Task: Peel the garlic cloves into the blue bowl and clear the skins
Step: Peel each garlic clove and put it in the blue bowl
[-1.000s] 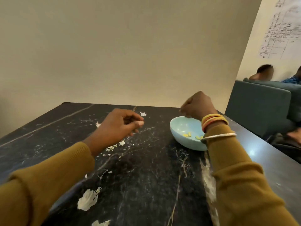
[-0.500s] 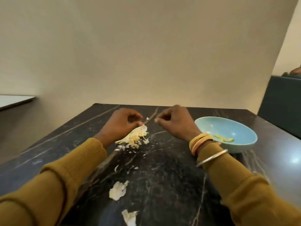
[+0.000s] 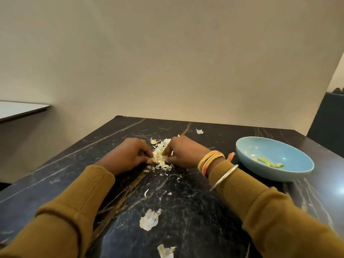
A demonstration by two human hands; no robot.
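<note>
A heap of pale garlic skins (image 3: pixel 159 155) lies in the middle of the black marble table (image 3: pixel 186 211). My left hand (image 3: pixel 128 155) and my right hand (image 3: pixel 183 151) close in on it from both sides, curled fingers and thumbs pinching the heap between them. The blue bowl (image 3: pixel 279 175) stands to the right of my right wrist and holds a few yellowish peeled cloves (image 3: pixel 268 162). Loose skin pieces lie apart from the heap: a large one (image 3: pixel 149 219) near me, another (image 3: pixel 165 251) at the bottom edge, a small one (image 3: pixel 199 131) beyond the hands.
The table's far edge meets a beige wall (image 3: pixel 167 62). A white tabletop (image 3: pixel 18 110) juts in at the left, and a dark sofa back (image 3: pixel 327 116) stands at the right behind the bowl. Tiny skin flecks dot the table below the heap.
My right hand has come away from the bowl to the left and met my left hand at the skins. Both now squeeze the heap together. The view has swung left.
</note>
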